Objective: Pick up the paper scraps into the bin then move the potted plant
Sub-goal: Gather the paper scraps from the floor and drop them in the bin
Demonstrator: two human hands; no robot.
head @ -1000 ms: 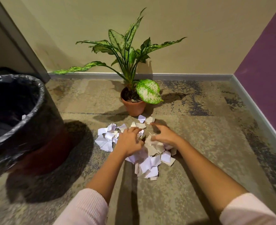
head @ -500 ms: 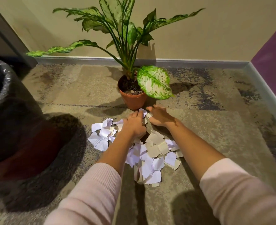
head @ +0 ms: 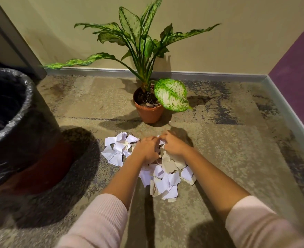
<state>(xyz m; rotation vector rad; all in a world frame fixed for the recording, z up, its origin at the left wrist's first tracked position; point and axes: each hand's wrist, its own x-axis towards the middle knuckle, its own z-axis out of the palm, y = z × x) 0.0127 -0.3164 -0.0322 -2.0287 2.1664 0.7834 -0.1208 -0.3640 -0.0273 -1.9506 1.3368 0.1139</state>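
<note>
A heap of white and beige paper scraps [head: 162,178] lies on the carpet in front of me. My left hand [head: 146,149] and my right hand [head: 172,145] press together on the far part of the heap, fingers curled around scraps. Just beyond them stands the potted plant [head: 148,109], long speckled green leaves in a terracotta pot. The bin [head: 13,111], lined with a black bag, stands at the left, its mouth open toward me.
A beige wall with a grey skirting board [head: 201,74] runs behind the plant. A purple wall [head: 298,72] closes the right side. More scraps [head: 116,149] lie spread to the left of my hands. Bare carpet [head: 228,149] lies to the right.
Both hands have drawn back from near the pot toward me, pulling scraps together and closing on them. The bin has come further into view on the left.
</note>
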